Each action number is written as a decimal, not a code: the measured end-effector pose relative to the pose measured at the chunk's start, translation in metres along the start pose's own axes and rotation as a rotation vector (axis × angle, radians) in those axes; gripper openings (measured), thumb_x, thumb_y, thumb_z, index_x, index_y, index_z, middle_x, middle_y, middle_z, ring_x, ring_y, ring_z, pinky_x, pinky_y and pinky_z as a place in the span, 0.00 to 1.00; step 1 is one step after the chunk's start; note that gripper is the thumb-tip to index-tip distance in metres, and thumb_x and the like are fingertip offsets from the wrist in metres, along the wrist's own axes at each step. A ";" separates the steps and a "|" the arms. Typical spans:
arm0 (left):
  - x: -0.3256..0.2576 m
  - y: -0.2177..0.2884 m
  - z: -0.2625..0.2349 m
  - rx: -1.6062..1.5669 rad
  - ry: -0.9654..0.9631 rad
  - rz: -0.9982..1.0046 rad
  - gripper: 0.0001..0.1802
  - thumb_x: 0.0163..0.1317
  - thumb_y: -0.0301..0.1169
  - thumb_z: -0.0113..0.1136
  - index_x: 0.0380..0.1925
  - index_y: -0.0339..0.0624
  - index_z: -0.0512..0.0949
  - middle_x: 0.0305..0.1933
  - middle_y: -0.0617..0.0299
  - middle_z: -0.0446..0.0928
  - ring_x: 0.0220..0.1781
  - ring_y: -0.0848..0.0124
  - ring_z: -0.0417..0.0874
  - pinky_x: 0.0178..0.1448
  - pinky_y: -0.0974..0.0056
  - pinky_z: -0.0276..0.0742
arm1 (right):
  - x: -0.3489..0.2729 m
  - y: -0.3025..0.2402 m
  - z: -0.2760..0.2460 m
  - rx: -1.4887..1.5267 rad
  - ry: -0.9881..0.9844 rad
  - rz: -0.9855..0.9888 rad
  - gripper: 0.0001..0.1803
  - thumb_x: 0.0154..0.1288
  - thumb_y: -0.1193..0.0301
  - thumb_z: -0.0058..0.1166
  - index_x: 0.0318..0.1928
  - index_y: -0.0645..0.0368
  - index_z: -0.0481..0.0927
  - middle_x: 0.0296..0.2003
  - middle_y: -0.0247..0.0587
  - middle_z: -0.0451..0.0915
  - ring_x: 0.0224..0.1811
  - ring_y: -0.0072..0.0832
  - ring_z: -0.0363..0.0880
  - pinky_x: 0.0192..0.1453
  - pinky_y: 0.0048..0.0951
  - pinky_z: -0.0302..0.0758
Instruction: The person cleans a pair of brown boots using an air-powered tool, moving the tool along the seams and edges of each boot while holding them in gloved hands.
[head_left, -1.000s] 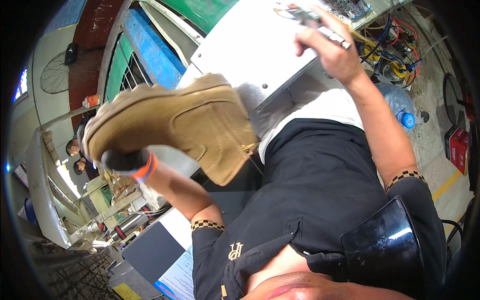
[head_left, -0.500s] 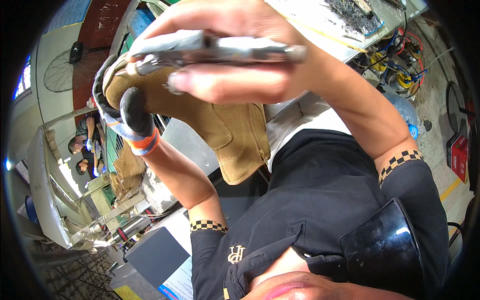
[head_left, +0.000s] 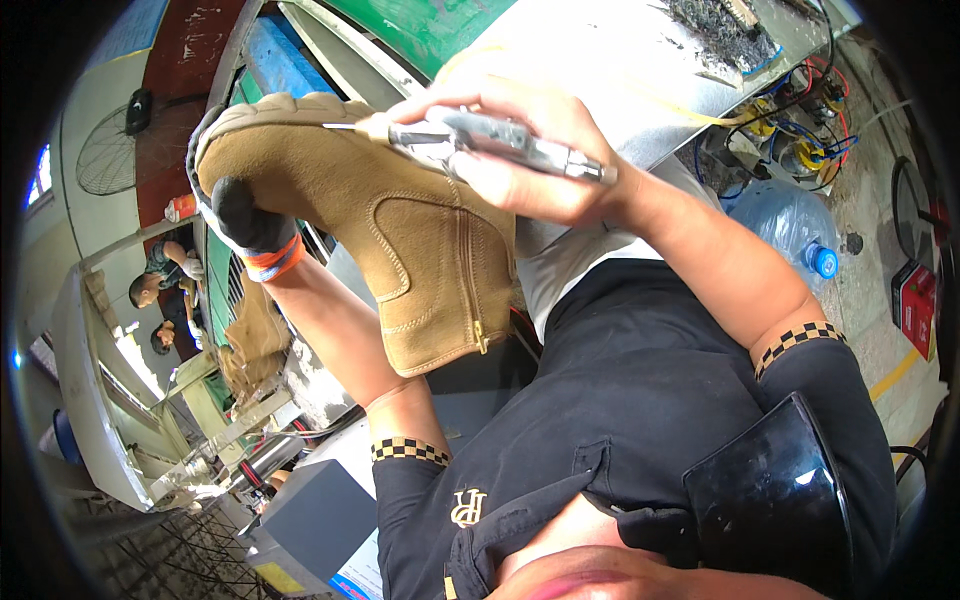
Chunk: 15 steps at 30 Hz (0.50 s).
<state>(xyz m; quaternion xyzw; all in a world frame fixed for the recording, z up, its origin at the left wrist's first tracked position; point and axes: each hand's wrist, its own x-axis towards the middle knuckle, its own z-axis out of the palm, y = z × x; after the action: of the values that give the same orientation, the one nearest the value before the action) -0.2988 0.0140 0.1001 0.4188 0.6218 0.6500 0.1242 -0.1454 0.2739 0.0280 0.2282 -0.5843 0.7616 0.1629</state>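
A tan suede ankle boot [head_left: 410, 240] with a side zip is held on its side, toe to the left and opening toward me. My left hand [head_left: 248, 218], in a grey and black work glove with an orange cuff, is closed around its toe. Along the upper edge runs the boot's pale, lugged sole [head_left: 285, 110]. My bare right hand [head_left: 545, 120] grips a silver pen-shaped tool [head_left: 500, 138]. Its thin tip lies by the seam where the upper meets the sole; whether it touches, I cannot tell.
A white-topped table [head_left: 610, 60] stands beyond the boot, with dark scraps [head_left: 715, 35] at its far corner. At the right lie a clear water bottle [head_left: 790, 225], tangled cables and a red box [head_left: 913, 305]. A fan [head_left: 110, 155] and two co-workers are at the left.
The boot has turned so its zip side shows more fully. My right hand has moved right and away from me, bringing the tool's thin tip into view along the sole seam.
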 end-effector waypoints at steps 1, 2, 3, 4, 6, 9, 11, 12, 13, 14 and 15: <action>0.002 -0.006 0.001 -0.127 -0.122 -0.022 0.37 0.54 0.57 0.65 0.53 0.39 0.71 0.49 0.52 0.74 0.54 0.55 0.76 0.59 0.48 0.73 | -0.007 -0.002 0.005 0.084 0.005 0.126 0.24 0.59 0.68 0.51 0.56 0.65 0.78 0.51 0.48 0.82 0.52 0.34 0.81 0.60 0.32 0.73; 0.016 -0.032 0.010 -0.233 -0.158 -0.042 0.37 0.54 0.58 0.65 0.52 0.40 0.71 0.48 0.54 0.74 0.53 0.56 0.75 0.58 0.48 0.73 | -0.013 0.010 -0.007 -0.065 0.064 0.031 0.26 0.58 0.67 0.52 0.56 0.64 0.79 0.50 0.50 0.82 0.50 0.36 0.82 0.58 0.32 0.74; 0.016 -0.028 0.021 -0.279 -0.155 -0.078 0.37 0.53 0.60 0.65 0.51 0.42 0.71 0.48 0.55 0.74 0.52 0.57 0.75 0.57 0.48 0.73 | -0.019 0.013 -0.007 -0.046 0.047 0.063 0.26 0.58 0.66 0.52 0.56 0.64 0.79 0.49 0.50 0.82 0.49 0.36 0.82 0.57 0.33 0.75; 0.004 -0.020 0.037 -0.257 -0.027 -0.122 0.38 0.52 0.61 0.66 0.50 0.43 0.71 0.48 0.56 0.73 0.51 0.57 0.75 0.57 0.48 0.73 | -0.025 0.015 -0.007 -0.030 0.031 0.095 0.26 0.58 0.66 0.52 0.56 0.64 0.79 0.49 0.50 0.83 0.48 0.36 0.82 0.57 0.33 0.75; -0.007 -0.015 0.042 -0.268 0.089 -0.174 0.39 0.51 0.64 0.65 0.50 0.46 0.71 0.48 0.57 0.73 0.51 0.58 0.75 0.57 0.47 0.71 | -0.036 0.022 -0.001 0.026 0.012 0.103 0.26 0.58 0.66 0.52 0.57 0.64 0.78 0.48 0.50 0.82 0.48 0.36 0.82 0.56 0.34 0.75; -0.014 -0.023 0.023 -0.369 0.078 -0.224 0.38 0.51 0.68 0.62 0.48 0.49 0.71 0.49 0.57 0.73 0.52 0.58 0.74 0.59 0.45 0.69 | -0.051 0.025 0.001 0.119 -0.006 0.180 0.27 0.58 0.65 0.53 0.58 0.64 0.77 0.48 0.49 0.82 0.49 0.36 0.81 0.57 0.34 0.75; -0.020 -0.022 0.030 -0.378 0.180 -0.243 0.36 0.52 0.69 0.61 0.46 0.51 0.71 0.48 0.58 0.73 0.52 0.58 0.74 0.59 0.44 0.68 | -0.059 0.030 0.003 0.059 -0.006 0.152 0.27 0.58 0.65 0.53 0.59 0.63 0.76 0.49 0.49 0.81 0.50 0.35 0.79 0.57 0.34 0.73; -0.020 -0.023 0.028 -0.381 0.158 -0.239 0.36 0.52 0.68 0.61 0.47 0.50 0.71 0.49 0.57 0.73 0.52 0.57 0.74 0.59 0.44 0.68 | -0.061 0.031 0.003 0.023 -0.005 0.116 0.27 0.58 0.66 0.53 0.58 0.63 0.76 0.49 0.49 0.81 0.50 0.35 0.79 0.57 0.33 0.73; -0.021 -0.023 0.027 -0.384 0.138 -0.238 0.36 0.52 0.67 0.61 0.47 0.50 0.71 0.49 0.57 0.73 0.52 0.57 0.74 0.59 0.44 0.69 | -0.062 0.032 0.004 -0.012 -0.003 0.079 0.27 0.58 0.66 0.53 0.58 0.63 0.76 0.49 0.49 0.80 0.49 0.35 0.78 0.57 0.33 0.73; -0.017 -0.026 0.012 -0.397 0.022 -0.224 0.38 0.53 0.66 0.61 0.49 0.47 0.72 0.50 0.56 0.73 0.53 0.56 0.75 0.59 0.45 0.70 | -0.064 0.032 0.004 0.007 0.001 0.088 0.26 0.58 0.67 0.53 0.58 0.63 0.77 0.48 0.48 0.80 0.47 0.33 0.77 0.55 0.32 0.72; -0.016 -0.028 0.004 -0.410 -0.094 -0.210 0.39 0.53 0.65 0.62 0.52 0.44 0.72 0.52 0.54 0.74 0.54 0.55 0.75 0.59 0.45 0.72 | -0.065 0.033 0.004 -0.004 -0.007 0.092 0.26 0.59 0.67 0.53 0.58 0.62 0.77 0.47 0.47 0.80 0.47 0.33 0.77 0.54 0.32 0.72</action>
<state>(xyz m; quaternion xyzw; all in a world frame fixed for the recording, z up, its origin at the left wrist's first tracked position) -0.2964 0.0117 0.0675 0.3477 0.5104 0.7259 0.3026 -0.1069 0.2627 -0.0331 0.2035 -0.5963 0.7663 0.1260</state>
